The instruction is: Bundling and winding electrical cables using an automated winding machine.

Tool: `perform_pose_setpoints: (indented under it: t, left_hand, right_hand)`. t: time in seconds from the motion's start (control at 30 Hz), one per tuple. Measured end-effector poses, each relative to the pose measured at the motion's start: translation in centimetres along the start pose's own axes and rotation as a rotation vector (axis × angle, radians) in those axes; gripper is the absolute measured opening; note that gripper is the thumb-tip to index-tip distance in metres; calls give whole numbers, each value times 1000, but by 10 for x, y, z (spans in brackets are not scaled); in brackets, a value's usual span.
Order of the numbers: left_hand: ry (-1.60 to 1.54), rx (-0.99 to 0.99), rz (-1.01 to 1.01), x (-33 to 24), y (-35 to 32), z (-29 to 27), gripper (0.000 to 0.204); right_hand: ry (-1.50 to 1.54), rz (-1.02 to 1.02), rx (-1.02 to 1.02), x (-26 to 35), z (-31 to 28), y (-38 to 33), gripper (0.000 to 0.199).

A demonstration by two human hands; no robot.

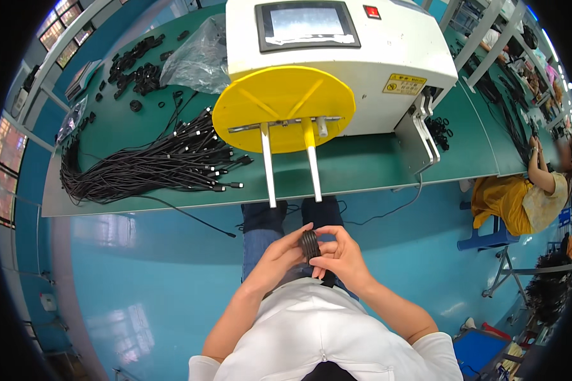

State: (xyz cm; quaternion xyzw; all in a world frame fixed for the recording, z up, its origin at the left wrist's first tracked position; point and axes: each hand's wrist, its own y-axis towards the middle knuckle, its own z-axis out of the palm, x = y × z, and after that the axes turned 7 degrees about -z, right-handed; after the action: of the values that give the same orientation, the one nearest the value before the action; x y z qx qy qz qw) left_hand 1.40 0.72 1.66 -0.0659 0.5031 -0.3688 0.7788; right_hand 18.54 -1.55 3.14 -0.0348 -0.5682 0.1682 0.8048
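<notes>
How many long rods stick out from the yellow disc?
2: the left rod, pale along its length, and the right rod, yellow near the disc. None seem hidden.

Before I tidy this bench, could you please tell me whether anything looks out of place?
One black cable end hangs past the front edge of the green table; it looks odd beside the cable bundle, whose visible connectors lie on the tabletop.
</notes>
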Motion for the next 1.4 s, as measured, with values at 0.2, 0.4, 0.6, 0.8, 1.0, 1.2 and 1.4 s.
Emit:
perform_pose_setpoints:
  t: [0.2,0.4,0.6,0.8,1.0,1.2,1.4]
  left_hand:
    - [-140,183,-5,27,-7,-7,53]
    - [90,-26,100,42,-3,-4,39]
    - [-71,-81,-30,43,-5,-1,27]
    - [-297,-93,-82,42,-5,-4,20]
    - [57,-142,-87,40,-7,-11,20]
    - [532,-131,56,62,-6,-13,34]
    - [696,-177,16,52,-7,-15,43]
  right_hand:
    - [-371,18,63,-11,8,0,30]
    - [-819,-345,197,-1,6,2,23]
    - [-999,-518,159,-11,7,-3,15]
    - [-1031,-612,200,-22,7,-9,11]
    - [-628,-267,149,-11,-10,0,24]
    - [-688,-330,271,-47,6,4,32]
    - [-507,-169,104,-52,5,-1,30]
